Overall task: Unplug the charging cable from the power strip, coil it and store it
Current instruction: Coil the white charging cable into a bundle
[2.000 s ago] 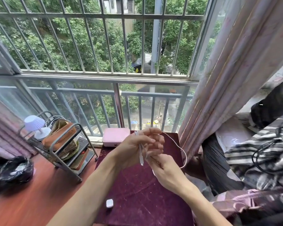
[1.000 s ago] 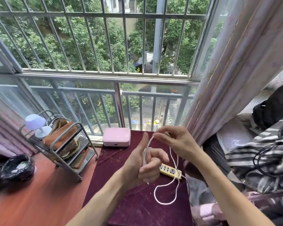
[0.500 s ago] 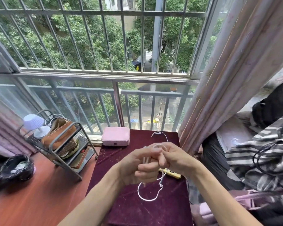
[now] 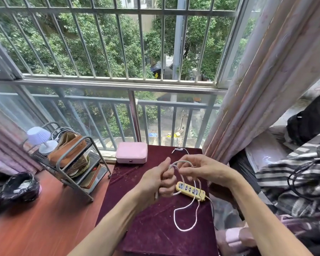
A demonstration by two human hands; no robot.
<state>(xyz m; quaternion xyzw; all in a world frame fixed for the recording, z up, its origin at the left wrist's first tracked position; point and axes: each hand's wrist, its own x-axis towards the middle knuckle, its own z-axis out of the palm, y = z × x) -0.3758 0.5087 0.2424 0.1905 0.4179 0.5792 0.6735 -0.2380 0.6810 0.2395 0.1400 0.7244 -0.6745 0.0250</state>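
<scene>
A white charging cable (image 4: pixel 184 216) runs between both my hands above a dark red table (image 4: pixel 155 228). My left hand (image 4: pixel 160 180) is a fist closed around several turns of the cable, one cable end poking out below it. My right hand (image 4: pixel 201 168) pinches a loop of the cable just to the right, level with the left hand. A long slack loop hangs down onto the table. The yellow power strip (image 4: pixel 190 190) lies under my hands on the table, nothing plugged into it that I can see.
A pink box (image 4: pixel 131 152) sits at the table's far edge, a small white connector (image 4: pixel 177 150) beside it. A metal shelf rack (image 4: pixel 72 163) with a brown bag and small lamp stands left. Curtain and piled clothes crowd the right. Barred window ahead.
My right hand has drawn apart from the left hand to the right, laying another turn of cable. The hanging loop has shifted right and lies lower on the table.
</scene>
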